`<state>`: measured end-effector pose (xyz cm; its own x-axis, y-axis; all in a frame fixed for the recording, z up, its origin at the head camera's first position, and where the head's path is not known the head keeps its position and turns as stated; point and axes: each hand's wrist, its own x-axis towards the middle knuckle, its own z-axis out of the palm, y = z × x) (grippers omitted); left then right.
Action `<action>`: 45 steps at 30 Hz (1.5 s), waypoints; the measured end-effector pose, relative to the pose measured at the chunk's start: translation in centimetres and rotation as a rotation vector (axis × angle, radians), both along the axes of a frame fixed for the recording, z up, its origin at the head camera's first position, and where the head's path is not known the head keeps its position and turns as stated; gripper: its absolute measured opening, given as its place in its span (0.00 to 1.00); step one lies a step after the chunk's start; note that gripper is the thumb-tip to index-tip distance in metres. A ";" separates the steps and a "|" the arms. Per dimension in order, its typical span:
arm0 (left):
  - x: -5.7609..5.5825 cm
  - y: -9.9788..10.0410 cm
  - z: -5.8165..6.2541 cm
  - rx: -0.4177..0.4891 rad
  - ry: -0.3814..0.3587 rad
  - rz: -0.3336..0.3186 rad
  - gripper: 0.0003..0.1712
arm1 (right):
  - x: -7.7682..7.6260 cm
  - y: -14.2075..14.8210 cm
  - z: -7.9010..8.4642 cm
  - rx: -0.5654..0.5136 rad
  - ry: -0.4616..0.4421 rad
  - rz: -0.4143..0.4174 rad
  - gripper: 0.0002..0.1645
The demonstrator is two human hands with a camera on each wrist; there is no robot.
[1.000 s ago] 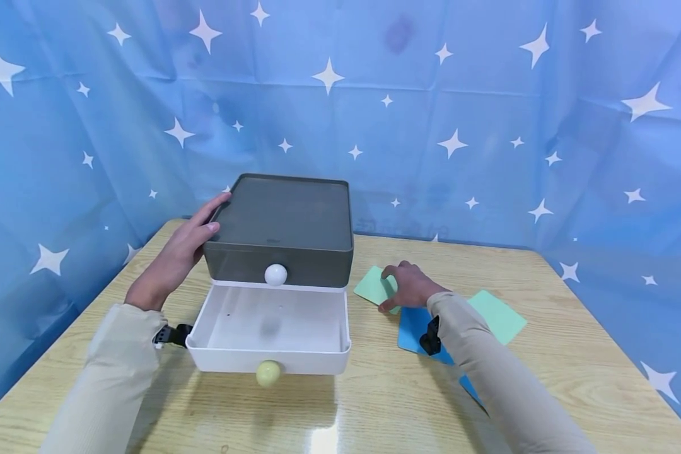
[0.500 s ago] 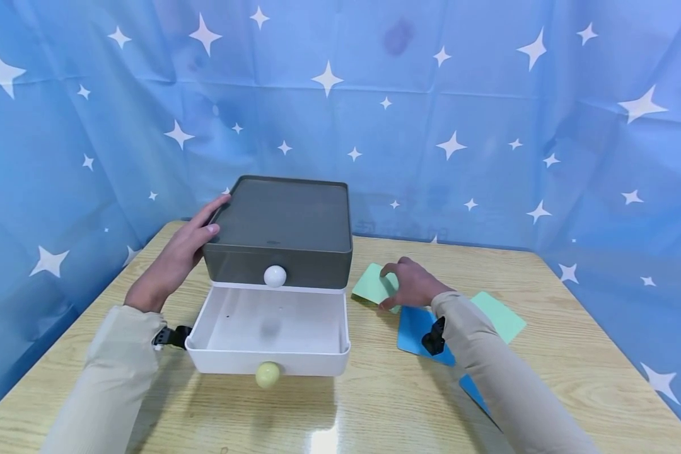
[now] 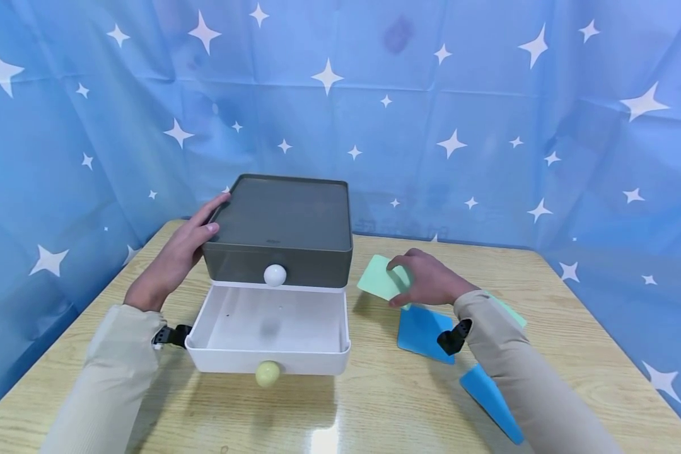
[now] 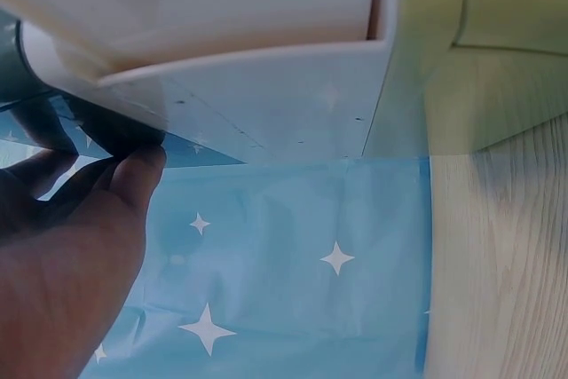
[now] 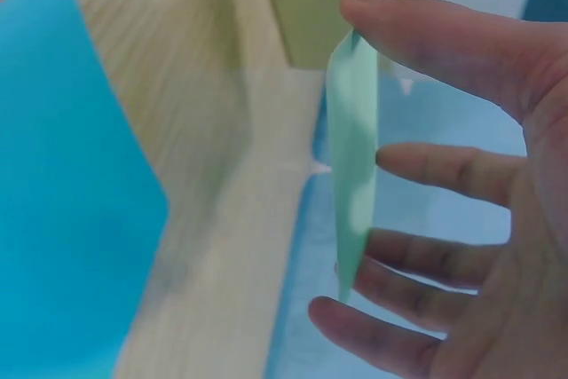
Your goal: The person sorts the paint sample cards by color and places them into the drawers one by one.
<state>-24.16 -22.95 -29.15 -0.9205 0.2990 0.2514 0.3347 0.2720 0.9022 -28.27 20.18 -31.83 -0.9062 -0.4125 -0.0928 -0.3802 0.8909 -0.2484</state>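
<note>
My left hand point(image 3: 173, 261) rests against the left side of a small drawer box with a dark grey top point(image 3: 289, 214), its fingertips at the upper edge. The box's lower white drawer point(image 3: 272, 360) is pulled out and nothing lies in it; a pale green round knob point(image 3: 268, 374) sits on its front. To the right, my right hand point(image 3: 431, 277) holds a light green card point(image 3: 379, 279) by its edges, tilted up off the table. In the right wrist view the card point(image 5: 353, 144) appears nearly edge-on and slightly bowed, between thumb and fingers.
A blue card point(image 3: 422, 331) lies on the wooden table just below the right hand. Another blue card point(image 3: 490, 403) is nearer the front, partly under the right sleeve. A second green card point(image 3: 513, 311) shows behind that forearm. A blue star-patterned curtain point(image 3: 329, 126) hangs behind the table.
The right hand has moved slightly right and up, lifting the green card off the table. More of the blue cards shows now. The left hand and the drawer box stay put.
</note>
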 end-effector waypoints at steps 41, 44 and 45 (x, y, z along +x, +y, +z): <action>-0.1 -0.1 -0.1 -0.009 0.007 0.002 0.33 | 10.0 0.4 9.9 -0.066 0.028 0.416 0.35; -0.1 -0.1 -0.1 -0.007 0.004 0.003 0.33 | 10.4 -0.2 9.9 -0.072 0.021 0.454 0.34; -0.1 -0.1 -0.1 -0.008 0.004 0.005 0.33 | 10.5 -0.4 9.8 -0.072 0.018 0.460 0.34</action>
<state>-24.22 -23.04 -29.27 -0.9210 0.2968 0.2524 0.3367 0.2805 0.8988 -17.78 19.79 -21.98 -0.6290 -0.7766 -0.0354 -0.7364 0.6098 -0.2930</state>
